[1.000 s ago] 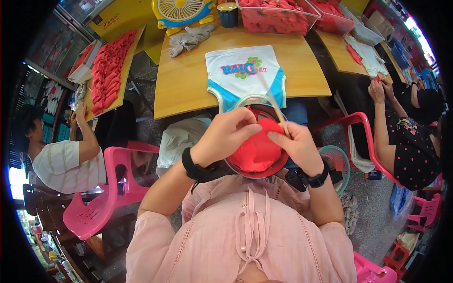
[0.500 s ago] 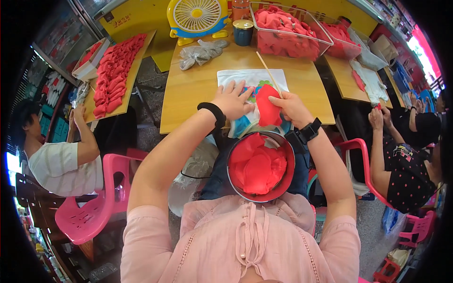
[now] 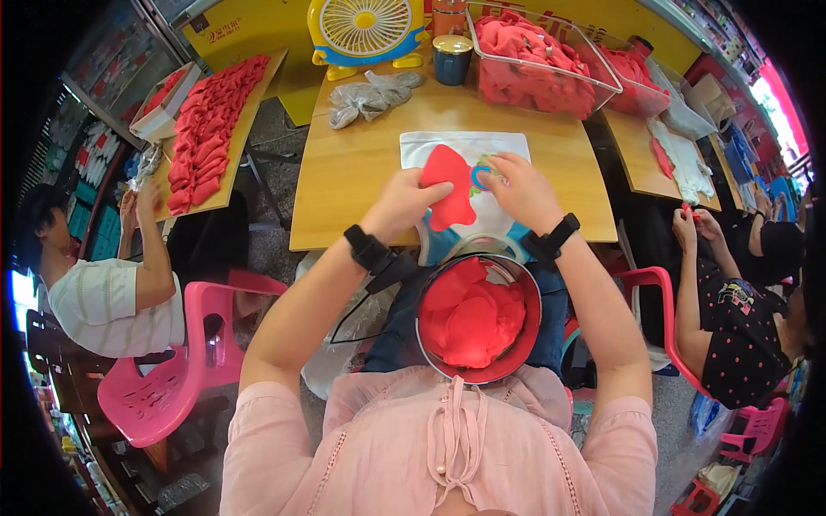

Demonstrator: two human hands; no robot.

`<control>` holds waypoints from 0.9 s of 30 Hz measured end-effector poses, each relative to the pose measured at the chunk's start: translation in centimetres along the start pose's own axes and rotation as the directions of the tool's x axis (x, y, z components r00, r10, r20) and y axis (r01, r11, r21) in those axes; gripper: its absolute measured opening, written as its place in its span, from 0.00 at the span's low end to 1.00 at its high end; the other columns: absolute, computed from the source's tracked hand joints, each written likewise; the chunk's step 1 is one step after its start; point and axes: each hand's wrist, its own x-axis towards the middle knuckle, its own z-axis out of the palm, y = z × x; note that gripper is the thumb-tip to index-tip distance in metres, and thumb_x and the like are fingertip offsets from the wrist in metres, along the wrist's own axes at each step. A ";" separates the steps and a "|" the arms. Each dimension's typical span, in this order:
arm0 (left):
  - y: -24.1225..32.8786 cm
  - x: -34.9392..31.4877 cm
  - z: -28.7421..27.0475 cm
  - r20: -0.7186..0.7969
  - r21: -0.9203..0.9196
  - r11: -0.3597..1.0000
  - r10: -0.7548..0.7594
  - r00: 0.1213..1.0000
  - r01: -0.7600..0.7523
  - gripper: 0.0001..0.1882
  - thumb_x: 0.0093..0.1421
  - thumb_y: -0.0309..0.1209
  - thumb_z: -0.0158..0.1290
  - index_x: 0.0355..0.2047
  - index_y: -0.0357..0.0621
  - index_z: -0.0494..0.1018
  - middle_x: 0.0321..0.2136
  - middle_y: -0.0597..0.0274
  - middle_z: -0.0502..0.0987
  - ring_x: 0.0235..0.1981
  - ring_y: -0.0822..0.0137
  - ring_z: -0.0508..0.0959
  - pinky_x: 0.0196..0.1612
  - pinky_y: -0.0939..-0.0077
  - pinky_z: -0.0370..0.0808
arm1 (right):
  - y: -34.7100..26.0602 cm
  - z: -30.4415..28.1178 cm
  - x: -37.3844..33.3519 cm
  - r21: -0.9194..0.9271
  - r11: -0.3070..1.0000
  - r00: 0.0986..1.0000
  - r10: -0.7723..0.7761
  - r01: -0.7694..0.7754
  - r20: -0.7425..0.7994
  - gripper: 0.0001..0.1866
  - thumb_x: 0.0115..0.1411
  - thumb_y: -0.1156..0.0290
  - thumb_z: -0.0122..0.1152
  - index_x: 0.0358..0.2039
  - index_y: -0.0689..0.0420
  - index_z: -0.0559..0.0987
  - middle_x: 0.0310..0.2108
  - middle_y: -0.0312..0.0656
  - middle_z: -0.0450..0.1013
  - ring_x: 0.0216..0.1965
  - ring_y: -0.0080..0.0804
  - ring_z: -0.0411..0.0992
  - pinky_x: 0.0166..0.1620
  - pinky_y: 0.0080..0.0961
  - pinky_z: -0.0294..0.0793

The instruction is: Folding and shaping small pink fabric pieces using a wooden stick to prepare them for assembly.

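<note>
My left hand pinches a red, wavy-edged flat piece, thumb on top, above a white printed cloth on the table. Over the cloth's right part is my right hand, its fingers curled together. A blue ring shape shows at those fingertips; whether it is held or part of the print I cannot tell. In my lap, below both hands, a round pot holds several more red pieces. Both wrists wear black bands.
On the wooden table stand a yellow fan, a dark mug and a clear bin of red pieces, beside a grey plastic bag. People work at side tables; pink chairs flank me.
The red piece has passed from my right hand to my left and moved leftward. The wooden stick by my right hand is out of sight. My left hand has drawn back from the cloth.
</note>
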 end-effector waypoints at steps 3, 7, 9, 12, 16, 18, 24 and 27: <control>0.9 -2.0 -2.3 0.016 -0.224 0.957 -0.184 0.983 0.183 0.10 0.61 0.37 0.57 0.36 0.44 0.78 0.27 0.70 0.79 0.23 0.83 0.72 0.26 0.86 0.65 | -2.4 -2.0 -0.9 -0.205 0.976 0.948 0.137 -0.078 0.288 0.20 0.62 0.57 0.54 0.47 0.58 0.76 0.51 0.51 0.70 0.46 0.52 0.73 0.47 0.43 0.74; 2.3 -3.6 -2.1 0.015 -0.321 0.936 -0.148 0.989 0.145 0.10 0.61 0.37 0.58 0.36 0.44 0.78 0.27 0.70 0.80 0.23 0.83 0.71 0.26 0.86 0.64 | -0.7 -3.0 -1.8 -0.238 0.966 0.931 -0.005 0.098 0.364 0.19 0.62 0.57 0.54 0.45 0.59 0.76 0.50 0.52 0.70 0.43 0.49 0.73 0.44 0.41 0.75; 2.8 -4.4 -1.7 0.022 -0.302 0.946 -0.117 0.993 0.119 0.10 0.61 0.37 0.58 0.38 0.43 0.78 0.29 0.71 0.80 0.23 0.83 0.71 0.27 0.86 0.64 | -0.9 -3.2 -2.6 -0.340 0.888 0.950 -0.268 0.309 0.163 0.17 0.62 0.60 0.56 0.41 0.62 0.78 0.44 0.51 0.74 0.37 0.44 0.74 0.40 0.32 0.75; 4.2 -6.0 -0.3 0.072 -0.304 0.953 0.003 0.997 0.019 0.12 0.61 0.35 0.58 0.40 0.42 0.78 0.31 0.71 0.80 0.25 0.84 0.72 0.28 0.86 0.66 | -6.0 -4.5 -2.3 0.452 0.877 0.978 0.084 -0.162 0.189 0.14 0.62 0.62 0.59 0.37 0.62 0.80 0.33 0.43 0.76 0.32 0.33 0.73 0.38 0.28 0.73; 4.2 -7.0 0.8 0.127 -0.306 0.951 0.002 0.992 0.037 0.12 0.60 0.32 0.59 0.42 0.39 0.78 0.34 0.67 0.80 0.32 0.81 0.76 0.33 0.86 0.70 | -9.0 -6.0 -2.9 0.730 0.444 0.854 0.239 -0.520 0.462 0.10 0.62 0.68 0.61 0.37 0.61 0.81 0.26 0.28 0.72 0.26 0.13 0.67 0.29 0.12 0.65; 5.0 -7.7 0.8 0.142 -0.297 0.954 0.002 0.990 0.041 0.12 0.60 0.32 0.59 0.42 0.38 0.78 0.34 0.66 0.80 0.33 0.80 0.77 0.35 0.85 0.71 | -9.7 -6.4 -3.7 0.779 0.343 0.851 0.230 -0.525 0.472 0.09 0.61 0.68 0.62 0.37 0.61 0.81 0.25 0.29 0.72 0.23 0.11 0.65 0.26 0.10 0.63; 5.2 -9.9 2.0 0.127 -0.344 0.939 0.038 0.991 0.008 0.12 0.60 0.30 0.58 0.40 0.33 0.78 0.34 0.63 0.80 0.33 0.76 0.78 0.39 0.80 0.75 | -12.1 -6.6 -6.4 0.801 0.357 0.858 0.381 -0.481 0.345 0.11 0.60 0.67 0.64 0.34 0.63 0.81 0.20 0.29 0.71 0.19 0.11 0.64 0.22 0.11 0.62; 4.7 -10.6 2.6 -0.138 -0.045 0.979 0.193 0.972 -0.200 0.11 0.60 0.29 0.58 0.40 0.35 0.77 0.32 0.66 0.79 0.31 0.78 0.76 0.36 0.83 0.73 | -12.9 -6.5 -7.6 0.789 0.457 0.891 0.384 -0.412 0.243 0.11 0.60 0.68 0.64 0.30 0.64 0.81 0.19 0.29 0.71 0.18 0.12 0.65 0.21 0.14 0.62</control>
